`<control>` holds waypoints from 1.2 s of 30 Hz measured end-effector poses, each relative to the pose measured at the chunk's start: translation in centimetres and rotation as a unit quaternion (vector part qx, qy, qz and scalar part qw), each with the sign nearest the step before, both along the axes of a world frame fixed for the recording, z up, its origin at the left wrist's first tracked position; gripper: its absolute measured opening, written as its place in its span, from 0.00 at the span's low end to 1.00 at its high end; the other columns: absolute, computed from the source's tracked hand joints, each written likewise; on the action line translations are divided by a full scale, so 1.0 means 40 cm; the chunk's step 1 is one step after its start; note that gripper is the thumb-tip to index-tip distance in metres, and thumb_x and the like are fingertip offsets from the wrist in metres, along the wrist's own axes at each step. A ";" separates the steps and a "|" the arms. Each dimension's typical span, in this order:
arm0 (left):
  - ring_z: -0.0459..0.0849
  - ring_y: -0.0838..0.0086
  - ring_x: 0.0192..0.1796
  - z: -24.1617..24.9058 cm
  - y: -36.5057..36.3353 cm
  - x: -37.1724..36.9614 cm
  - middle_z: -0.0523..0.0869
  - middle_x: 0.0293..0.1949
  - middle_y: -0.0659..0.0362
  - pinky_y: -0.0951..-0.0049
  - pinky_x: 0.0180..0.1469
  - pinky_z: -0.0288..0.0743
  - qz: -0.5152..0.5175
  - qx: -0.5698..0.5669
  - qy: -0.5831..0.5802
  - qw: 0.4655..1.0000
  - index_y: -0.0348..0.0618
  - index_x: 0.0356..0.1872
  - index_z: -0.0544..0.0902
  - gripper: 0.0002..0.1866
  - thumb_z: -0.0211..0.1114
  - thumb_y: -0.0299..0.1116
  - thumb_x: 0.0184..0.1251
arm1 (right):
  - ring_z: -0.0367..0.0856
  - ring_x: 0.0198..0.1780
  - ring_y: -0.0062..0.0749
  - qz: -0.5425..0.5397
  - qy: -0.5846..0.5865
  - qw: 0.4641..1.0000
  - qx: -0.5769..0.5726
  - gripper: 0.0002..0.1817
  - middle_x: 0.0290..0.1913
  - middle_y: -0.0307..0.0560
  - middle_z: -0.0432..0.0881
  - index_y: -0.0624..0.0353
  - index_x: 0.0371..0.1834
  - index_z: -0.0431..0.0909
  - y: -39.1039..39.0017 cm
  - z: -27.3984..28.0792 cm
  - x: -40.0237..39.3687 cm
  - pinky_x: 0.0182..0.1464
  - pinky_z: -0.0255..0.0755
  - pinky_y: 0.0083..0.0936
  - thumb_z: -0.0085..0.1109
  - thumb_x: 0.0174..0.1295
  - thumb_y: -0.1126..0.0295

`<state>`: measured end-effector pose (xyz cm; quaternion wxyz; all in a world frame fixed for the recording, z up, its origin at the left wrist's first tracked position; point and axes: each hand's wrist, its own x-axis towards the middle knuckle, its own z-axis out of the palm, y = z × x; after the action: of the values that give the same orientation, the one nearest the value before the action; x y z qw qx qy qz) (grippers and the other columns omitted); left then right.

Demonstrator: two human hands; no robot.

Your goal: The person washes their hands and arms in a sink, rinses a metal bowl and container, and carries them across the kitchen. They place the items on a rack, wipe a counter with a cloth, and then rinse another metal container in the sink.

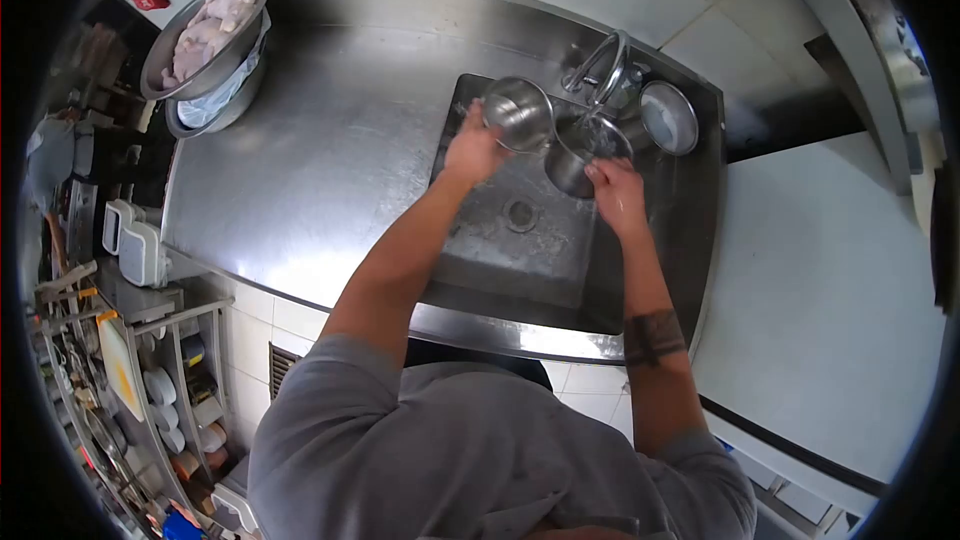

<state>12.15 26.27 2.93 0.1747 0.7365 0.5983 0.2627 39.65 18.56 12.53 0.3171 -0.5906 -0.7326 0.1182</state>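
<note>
My left hand (478, 147) grips the rim of a shiny round steel pot (520, 112), tilted over the back left of the sink (500, 270). My right hand (616, 190) is closed on the rim of a second steel pot (570, 172), which sits under the faucet (606, 70). Water runs from the spout into this second pot. The two pots are side by side, their rims close together or touching. Below them, the sink's drain (520, 214) shows on the wet floor.
Right of the faucet, a round metal container (668, 118) with something whitish inside stands at the sink's back corner. Raw poultry fills a metal bowl (205, 45) at the far left, stacked on another bowl (215, 105). A white surface (810, 310) adjoins on the right.
</note>
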 end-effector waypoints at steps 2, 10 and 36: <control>0.69 0.43 0.78 0.016 -0.012 0.078 0.63 0.78 0.31 0.53 0.71 0.76 -0.038 -0.031 0.026 0.998 0.47 0.51 0.90 0.22 0.79 0.45 0.57 | 0.84 0.44 0.55 -0.001 -0.015 1.000 -0.009 0.08 0.39 0.54 0.88 0.59 0.42 0.89 -0.083 0.033 0.045 0.51 0.78 0.43 0.69 0.64 0.68; 0.73 0.47 0.76 0.212 0.016 0.273 0.70 0.76 0.35 0.54 0.68 0.79 -0.274 0.042 0.125 0.953 0.49 0.47 0.91 0.21 0.80 0.44 0.51 | 0.84 0.44 0.51 0.011 -0.008 0.999 -0.043 0.09 0.38 0.53 0.89 0.63 0.37 0.89 -0.296 0.066 0.167 0.50 0.78 0.42 0.72 0.62 0.67; 0.84 0.51 0.63 0.277 0.071 -0.870 0.89 0.57 0.43 0.57 0.65 0.80 0.063 -0.204 0.514 0.831 0.44 0.53 0.91 0.26 0.75 0.48 0.55 | 0.82 0.43 0.48 0.104 0.115 0.981 -0.118 0.06 0.34 0.48 0.85 0.61 0.37 0.87 -0.421 0.028 -0.173 0.49 0.78 0.41 0.73 0.60 0.72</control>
<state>-22.64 29.10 14.01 -0.0287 0.6737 0.6866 -0.2719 32.71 1.71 13.65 0.3130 -0.5266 -0.7299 0.3033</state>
